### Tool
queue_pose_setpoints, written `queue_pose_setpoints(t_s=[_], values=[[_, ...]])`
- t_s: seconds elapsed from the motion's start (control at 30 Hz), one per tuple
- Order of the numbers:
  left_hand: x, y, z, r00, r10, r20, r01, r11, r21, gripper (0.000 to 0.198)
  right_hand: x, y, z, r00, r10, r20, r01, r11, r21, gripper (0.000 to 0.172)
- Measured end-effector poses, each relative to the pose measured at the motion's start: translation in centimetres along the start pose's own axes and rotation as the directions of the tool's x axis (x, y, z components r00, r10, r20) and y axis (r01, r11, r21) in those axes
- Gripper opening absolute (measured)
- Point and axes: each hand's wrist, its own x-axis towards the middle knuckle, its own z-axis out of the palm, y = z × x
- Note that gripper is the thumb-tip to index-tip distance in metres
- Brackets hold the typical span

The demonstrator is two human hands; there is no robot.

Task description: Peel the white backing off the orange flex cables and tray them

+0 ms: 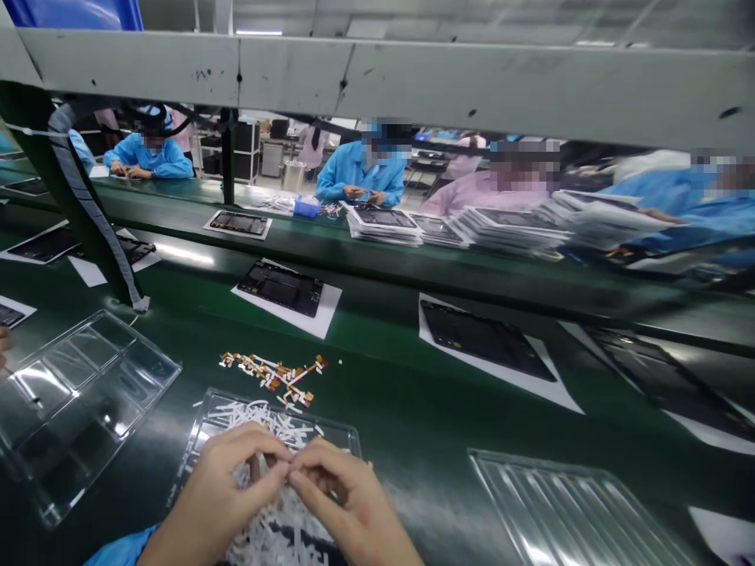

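Observation:
My left hand and my right hand meet fingertip to fingertip, thumbs and forefingers pinched together. Whatever lies between them is too small to make out. Below them is a clear plastic tray with a heap of white paper-like strips in it. Just beyond its far edge lies a loose pile of small orange-and-white flex cables on the green table.
Dark device housings on white sheets lie across the green surface. A clear compartment tray is at left, a ribbed clear tray at right. A green post and grey beam stand ahead. Co-workers sit opposite.

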Motion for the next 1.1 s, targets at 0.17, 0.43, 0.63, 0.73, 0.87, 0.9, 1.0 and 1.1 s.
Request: queue_pose_setpoints(t_s=[0.17, 0.43, 0.63, 0.73, 0.87, 0.9, 1.0, 1.1], values=[[0.3, 0.4, -0.2, 0.995, -0.021, -0.102, 0.025, 0.999, 0.034, 0.014, 0.2, -0.2, 0.2, 0.987, 0.159, -0.001, -0.155, 0.969, 0.195, 0.037], [-0.7, 0.9, 0.5, 0.911, 0.412, -0.036, -0.346, 0.807, 0.478, 0.016, 0.1, -0.4, 0.3, 0.982, 0.186, -0.017, -0.171, 0.931, 0.323, 0.042], [-0.3, 1.2, 1.3, 0.903, 0.422, -0.084, -0.309, 0.772, 0.556, 0.015, -0.1, -0.5, 0.5, 0.985, 0.169, 0.021, -0.168, 0.943, 0.287, 0.040], [-0.1, 1.0, 1.7, 0.898, 0.427, -0.109, -0.285, 0.750, 0.598, 0.017, -0.1, -0.5, 0.6, 0.985, 0.171, 0.033, -0.174, 0.952, 0.253, 0.040], [-0.2, -0.2, 0.9, 0.925, 0.355, -0.136, -0.215, 0.784, 0.582, 0.017, -0.4, -0.5, -0.4, 0.994, 0.093, -0.057, -0.093, 0.996, 0.006, 0.034], [-0.3, -0.5, 0.4, 0.945, 0.302, -0.123, -0.189, 0.814, 0.549, 0.017, -0.5, -0.5, -0.7, 0.995, 0.071, -0.070, -0.075, 0.995, -0.069, 0.032], [-0.4, -0.9, -1.0, 0.997, 0.078, -0.018, -0.067, 0.938, 0.340, 0.022, -0.7, -0.6, -1.5, 0.997, 0.056, -0.047, -0.064, 0.979, -0.194, 0.028], [-0.1, -0.1, -1.4, 0.994, -0.049, 0.095, 0.037, 0.991, 0.129, 0.023, -0.7, -0.9, -1.1, 0.999, 0.054, 0.005, -0.052, 0.981, -0.185, 0.025]])
